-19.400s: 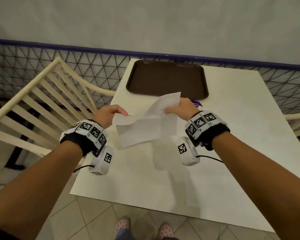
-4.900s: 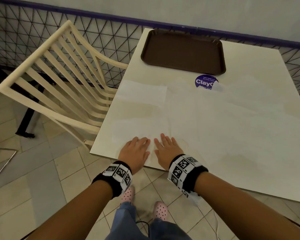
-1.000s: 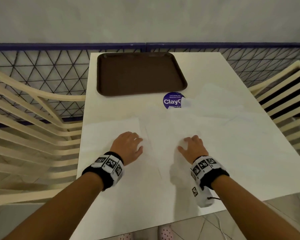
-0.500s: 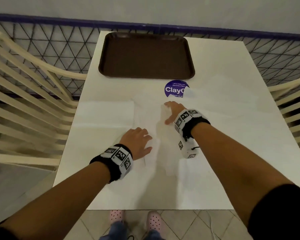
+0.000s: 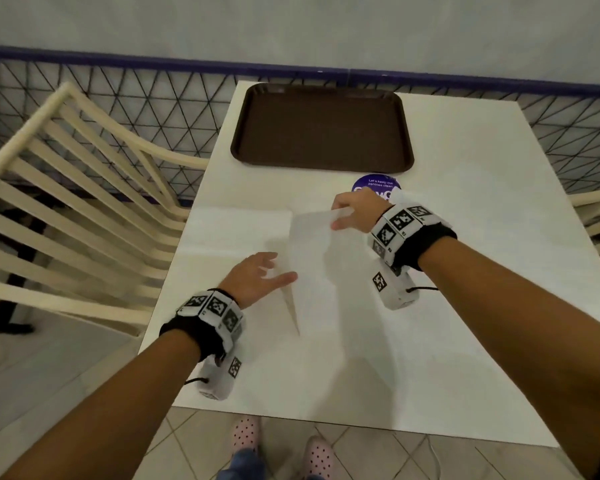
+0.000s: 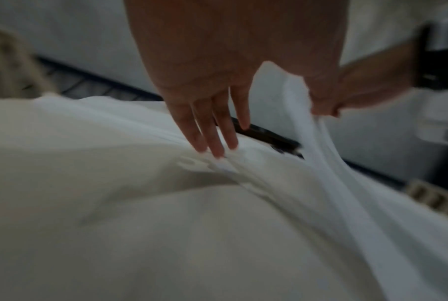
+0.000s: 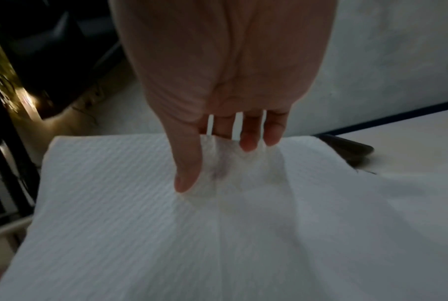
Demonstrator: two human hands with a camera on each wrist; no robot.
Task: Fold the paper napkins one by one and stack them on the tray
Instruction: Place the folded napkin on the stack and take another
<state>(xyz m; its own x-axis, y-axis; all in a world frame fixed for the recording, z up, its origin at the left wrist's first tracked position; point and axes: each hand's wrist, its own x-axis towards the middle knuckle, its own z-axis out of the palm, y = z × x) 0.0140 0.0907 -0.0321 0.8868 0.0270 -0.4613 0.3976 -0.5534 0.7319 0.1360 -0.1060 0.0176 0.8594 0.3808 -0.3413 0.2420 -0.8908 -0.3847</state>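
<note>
Mid-fold. Our right hand (image 5: 355,211) pinches the far edge of the napkin (image 5: 309,258) and has that half lifted off the table (image 5: 482,237); our left hand (image 5: 257,277) lies flat with straight fingers, pinning the near-left part. We'd carry the raised flap left, line up the edges, then crease along the fold. Tray (image 5: 321,128) at the far edge holds nothing yet.
</note>
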